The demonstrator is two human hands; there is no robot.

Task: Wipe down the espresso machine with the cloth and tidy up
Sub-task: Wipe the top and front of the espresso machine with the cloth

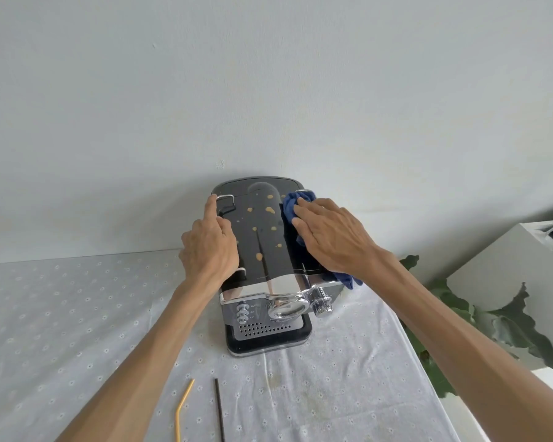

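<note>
I see plain pale wall [268, 74] behind table, floral white tablecloth [77, 314], green plant [492, 323], white box [524, 266] at right.

Table [77, 298], floral cloth: espresso machine [262, 250], yellow straw [183, 406], dark stick [219, 409].
</note>
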